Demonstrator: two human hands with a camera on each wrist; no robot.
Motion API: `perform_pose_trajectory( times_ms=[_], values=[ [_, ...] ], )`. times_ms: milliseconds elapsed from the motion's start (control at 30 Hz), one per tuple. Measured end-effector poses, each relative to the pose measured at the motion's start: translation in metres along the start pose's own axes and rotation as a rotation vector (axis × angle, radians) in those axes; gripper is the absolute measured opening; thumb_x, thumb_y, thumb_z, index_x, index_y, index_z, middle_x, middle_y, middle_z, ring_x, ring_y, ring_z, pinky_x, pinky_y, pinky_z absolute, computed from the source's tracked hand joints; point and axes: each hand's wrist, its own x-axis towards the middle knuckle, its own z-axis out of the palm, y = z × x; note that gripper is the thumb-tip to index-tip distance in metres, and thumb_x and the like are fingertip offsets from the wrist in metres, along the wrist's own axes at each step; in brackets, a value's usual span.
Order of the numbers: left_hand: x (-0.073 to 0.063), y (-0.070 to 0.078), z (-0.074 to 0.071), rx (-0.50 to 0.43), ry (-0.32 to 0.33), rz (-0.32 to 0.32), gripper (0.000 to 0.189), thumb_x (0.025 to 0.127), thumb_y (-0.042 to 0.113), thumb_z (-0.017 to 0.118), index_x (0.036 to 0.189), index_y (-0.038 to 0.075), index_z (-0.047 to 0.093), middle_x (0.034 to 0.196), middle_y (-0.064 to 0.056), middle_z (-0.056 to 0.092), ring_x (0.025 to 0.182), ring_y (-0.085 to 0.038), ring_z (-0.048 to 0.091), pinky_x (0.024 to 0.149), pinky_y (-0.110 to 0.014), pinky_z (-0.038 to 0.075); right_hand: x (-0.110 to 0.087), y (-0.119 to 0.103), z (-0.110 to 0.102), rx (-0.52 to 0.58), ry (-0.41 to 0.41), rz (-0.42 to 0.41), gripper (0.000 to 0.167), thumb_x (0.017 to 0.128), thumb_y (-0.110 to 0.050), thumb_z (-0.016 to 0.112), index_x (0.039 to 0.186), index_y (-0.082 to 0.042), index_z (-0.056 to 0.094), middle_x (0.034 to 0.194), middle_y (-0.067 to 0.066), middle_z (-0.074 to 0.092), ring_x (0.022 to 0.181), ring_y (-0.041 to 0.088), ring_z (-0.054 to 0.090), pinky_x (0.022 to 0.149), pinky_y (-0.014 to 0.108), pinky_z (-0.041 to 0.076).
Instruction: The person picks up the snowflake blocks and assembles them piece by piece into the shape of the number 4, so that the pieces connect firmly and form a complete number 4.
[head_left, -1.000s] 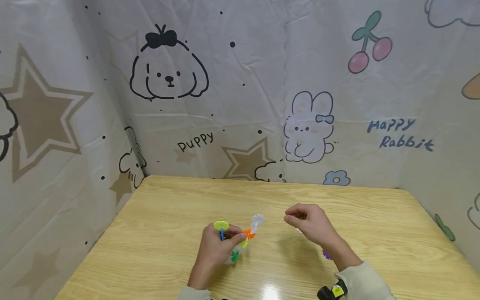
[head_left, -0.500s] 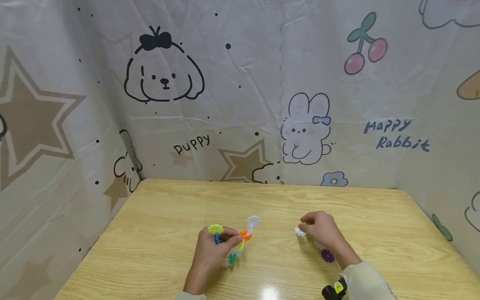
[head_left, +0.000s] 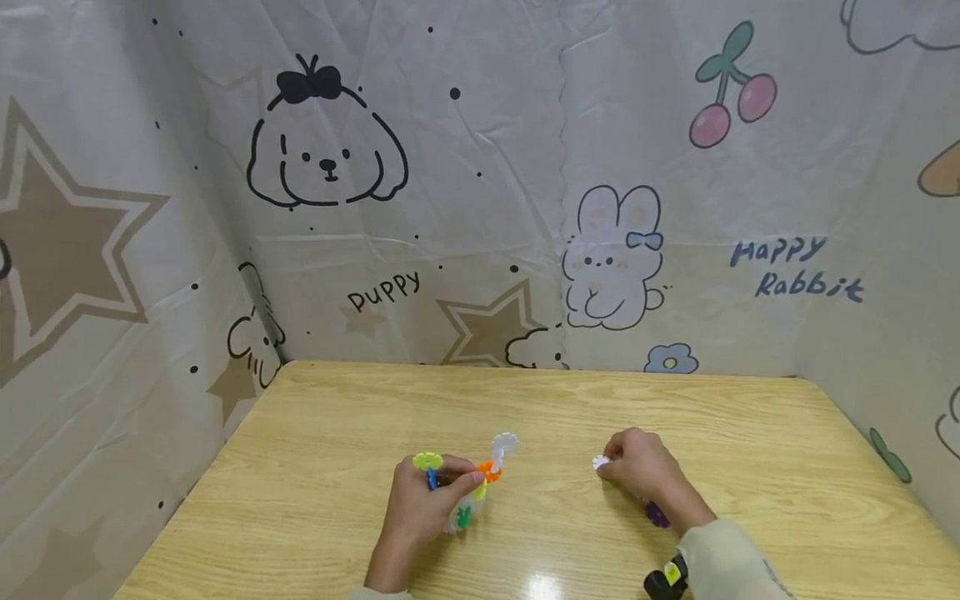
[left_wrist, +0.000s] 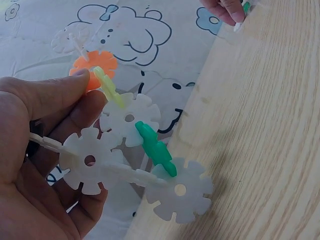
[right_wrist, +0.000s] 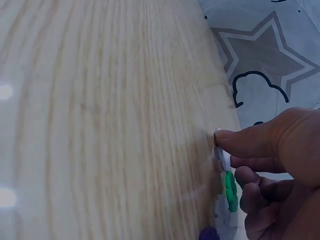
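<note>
My left hand (head_left: 423, 512) holds a joined construction of slotted plastic snowflake discs. Its thumb lies against the orange disc (left_wrist: 94, 69) in the left wrist view. From there a pale yellow disc (left_wrist: 108, 87), several white discs (left_wrist: 180, 191) and a green disc (left_wrist: 156, 149) link together. A lime disc (head_left: 428, 461) on a blue one (head_left: 432, 479) sticks up above the hand in the head view. At the right, my right hand (head_left: 645, 467) pinches the edge of a white snowflake disc (head_left: 600, 463) low at the tabletop, thumb on its rim.
Beside the right hand's fingers lie a green disc (right_wrist: 230, 191) and further white ones on the wooden table (head_left: 360, 417). A purple disc (head_left: 657, 513) is partly hidden by the right wrist. A printed curtain (head_left: 480, 208) stands behind the table's far edge.
My right hand has moved right and down from above the table to the white disc, and its fingers have closed on it. The left hand keeps its hold with little movement.
</note>
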Motion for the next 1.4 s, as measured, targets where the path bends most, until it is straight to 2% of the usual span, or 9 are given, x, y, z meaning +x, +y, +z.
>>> perform_pose_trajectory(
  times_ms=[100,267,533,733,867,1067,1233,1400],
  values=[
    [0.0,-0.001,0.001,0.0,0.0,-0.001,0.012,0.086,0.019,0.081,0.084,0.008,0.078,0.087,0.0,0.075,0.079,-0.015,0.069,0.073,-0.028,0.055,-0.001,0.0,0.0,0.003,0.0,0.009,0.017,0.079,-0.011,0.081,0.087,-0.002,0.069,0.078,0.003,0.061,0.065,0.017,0.053,0.056,0.032,0.044],
    [0.0,-0.001,0.002,-0.005,-0.003,0.006,0.012,0.086,0.018,0.081,0.084,0.007,0.078,0.087,0.0,0.075,0.079,-0.014,0.07,0.073,-0.028,0.055,0.0,0.001,0.001,0.026,0.0,0.027,0.022,0.078,-0.008,0.082,0.088,-0.003,0.063,0.08,0.004,0.059,0.067,0.018,0.053,0.057,0.032,0.044],
    [0.001,0.001,0.003,-0.021,0.001,0.013,0.011,0.086,0.017,0.081,0.084,0.006,0.077,0.087,-0.001,0.075,0.078,-0.015,0.07,0.072,-0.028,0.056,-0.005,-0.001,-0.006,0.063,0.029,-0.011,0.016,0.079,-0.001,0.078,0.09,0.0,0.066,0.081,0.005,0.061,0.075,0.02,0.055,0.067,0.037,0.049],
    [0.004,0.002,0.003,-0.024,0.012,0.038,0.011,0.085,0.016,0.081,0.083,0.007,0.078,0.085,-0.001,0.075,0.076,-0.014,0.07,0.07,-0.028,0.055,-0.01,-0.001,-0.008,0.062,0.02,-0.04,0.006,0.083,-0.005,0.077,0.083,-0.002,0.072,0.077,0.002,0.062,0.069,0.018,0.052,0.061,0.033,0.045],
    [0.005,0.003,0.004,-0.027,0.018,0.053,0.01,0.085,0.016,0.081,0.083,0.006,0.078,0.084,-0.001,0.075,0.076,-0.014,0.07,0.07,-0.027,0.055,-0.013,-0.002,-0.007,0.086,0.024,-0.074,0.009,0.085,-0.006,0.075,0.077,-0.007,0.07,0.073,-0.001,0.06,0.064,0.017,0.049,0.057,0.031,0.041],
    [0.005,0.005,0.008,-0.078,0.039,0.062,0.009,0.083,0.012,0.083,0.082,0.005,0.077,0.081,-0.001,0.074,0.073,-0.015,0.07,0.069,-0.027,0.055,-0.019,-0.009,-0.005,0.174,0.024,-0.121,0.015,0.088,-0.008,0.072,0.073,-0.008,0.07,0.07,-0.003,0.06,0.062,0.015,0.047,0.056,0.028,0.038],
    [0.006,0.004,0.013,-0.117,0.05,0.085,0.006,0.082,0.009,0.083,0.082,0.006,0.078,0.081,-0.001,0.074,0.072,-0.015,0.07,0.067,-0.027,0.055,-0.024,-0.021,-0.006,0.277,0.013,-0.071,0.013,0.091,-0.009,0.071,0.078,-0.007,0.071,0.072,0.0,0.06,0.065,0.016,0.046,0.057,0.028,0.036],
    [0.008,0.004,0.017,-0.145,0.049,0.114,0.005,0.082,0.007,0.083,0.082,0.007,0.078,0.081,-0.002,0.074,0.072,-0.015,0.07,0.067,-0.028,0.056,-0.029,-0.031,-0.006,0.427,-0.005,-0.025,0.009,0.092,-0.007,0.069,0.085,-0.002,0.071,0.078,0.005,0.063,0.07,0.018,0.048,0.059,0.028,0.039]
  ],
)
